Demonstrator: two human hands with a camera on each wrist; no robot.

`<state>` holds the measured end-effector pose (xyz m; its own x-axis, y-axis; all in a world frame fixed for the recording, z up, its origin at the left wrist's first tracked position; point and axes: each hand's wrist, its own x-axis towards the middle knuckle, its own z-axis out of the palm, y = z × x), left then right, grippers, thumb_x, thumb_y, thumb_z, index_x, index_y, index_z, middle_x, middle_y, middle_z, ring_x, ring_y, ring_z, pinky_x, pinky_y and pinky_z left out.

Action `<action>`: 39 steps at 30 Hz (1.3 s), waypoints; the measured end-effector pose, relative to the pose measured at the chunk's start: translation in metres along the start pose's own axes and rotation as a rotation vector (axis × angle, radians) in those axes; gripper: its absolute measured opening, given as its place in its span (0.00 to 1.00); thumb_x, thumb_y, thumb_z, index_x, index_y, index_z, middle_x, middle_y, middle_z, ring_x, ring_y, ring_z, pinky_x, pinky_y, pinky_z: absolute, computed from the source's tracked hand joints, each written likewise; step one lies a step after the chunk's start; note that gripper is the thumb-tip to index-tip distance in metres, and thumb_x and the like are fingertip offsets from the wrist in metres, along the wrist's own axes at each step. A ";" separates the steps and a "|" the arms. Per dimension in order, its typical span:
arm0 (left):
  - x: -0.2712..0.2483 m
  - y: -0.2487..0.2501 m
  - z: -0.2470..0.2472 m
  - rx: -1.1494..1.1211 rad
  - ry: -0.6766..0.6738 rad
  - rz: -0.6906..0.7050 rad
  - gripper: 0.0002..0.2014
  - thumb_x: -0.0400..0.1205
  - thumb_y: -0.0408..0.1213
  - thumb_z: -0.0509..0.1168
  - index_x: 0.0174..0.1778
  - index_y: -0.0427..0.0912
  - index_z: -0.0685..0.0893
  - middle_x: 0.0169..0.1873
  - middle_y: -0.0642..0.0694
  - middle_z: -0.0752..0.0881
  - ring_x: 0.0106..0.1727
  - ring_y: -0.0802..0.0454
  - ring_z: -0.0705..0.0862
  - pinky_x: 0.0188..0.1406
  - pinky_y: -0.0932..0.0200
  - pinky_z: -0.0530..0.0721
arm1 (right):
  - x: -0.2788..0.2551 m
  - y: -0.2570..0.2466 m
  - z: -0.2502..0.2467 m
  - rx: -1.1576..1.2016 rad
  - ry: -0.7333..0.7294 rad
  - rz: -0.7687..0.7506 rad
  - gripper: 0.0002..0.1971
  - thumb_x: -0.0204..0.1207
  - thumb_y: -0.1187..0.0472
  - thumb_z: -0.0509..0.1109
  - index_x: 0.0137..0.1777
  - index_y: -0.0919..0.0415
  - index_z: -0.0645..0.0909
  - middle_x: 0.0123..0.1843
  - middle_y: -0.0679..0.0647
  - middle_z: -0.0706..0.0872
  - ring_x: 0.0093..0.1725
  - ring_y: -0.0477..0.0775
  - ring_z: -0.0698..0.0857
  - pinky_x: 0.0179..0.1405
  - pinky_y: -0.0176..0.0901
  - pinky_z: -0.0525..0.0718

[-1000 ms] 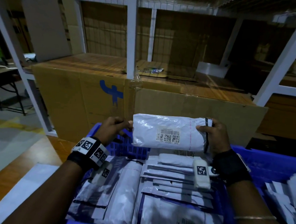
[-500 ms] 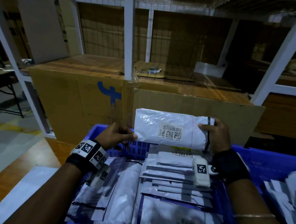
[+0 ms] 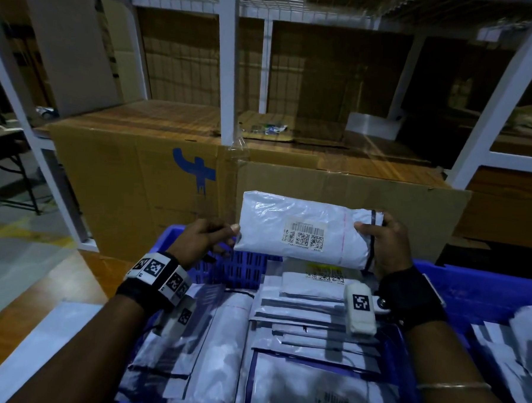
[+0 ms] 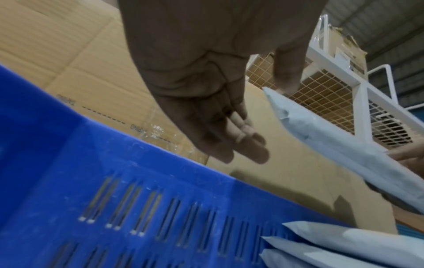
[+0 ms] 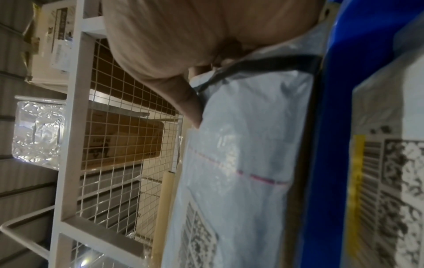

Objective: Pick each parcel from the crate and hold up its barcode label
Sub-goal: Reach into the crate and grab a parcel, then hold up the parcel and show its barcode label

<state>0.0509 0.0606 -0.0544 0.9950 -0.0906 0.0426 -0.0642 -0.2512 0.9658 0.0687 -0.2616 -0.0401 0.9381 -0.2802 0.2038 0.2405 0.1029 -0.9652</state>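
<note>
Above the far end of the blue crate (image 3: pixel 469 292), the right hand (image 3: pixel 388 247) grasps a white poly mailer parcel (image 3: pixel 303 228), barcode label (image 3: pixel 304 235) facing up, while the left hand (image 3: pixel 205 239), fingers relaxed, only thumb-touches its left edge; setting it aside likely comes next.

Lower crate (image 3: pixel 485 293) parcels cut off at head view's bottom edge, barcode label (image 3: pixel 304 235) digits too small to read, right hand (image 3: pixel 388 247) fingers hidden behind held parcel (image 3: pixel 288 215)
</note>
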 end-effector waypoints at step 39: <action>-0.006 0.001 0.012 -0.117 -0.128 0.095 0.12 0.80 0.27 0.68 0.59 0.29 0.84 0.41 0.46 0.92 0.44 0.52 0.90 0.41 0.59 0.87 | -0.016 -0.033 0.079 -1.177 -0.934 -0.221 0.18 0.71 0.45 0.79 0.55 0.52 0.82 0.53 0.50 0.88 0.52 0.52 0.85 0.54 0.47 0.83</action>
<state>0.0441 0.0492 -0.0566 0.9664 -0.2326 0.1090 -0.1402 -0.1223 0.9825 0.0651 -0.1854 0.0010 0.8362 0.5460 -0.0511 0.4873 -0.7826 -0.3873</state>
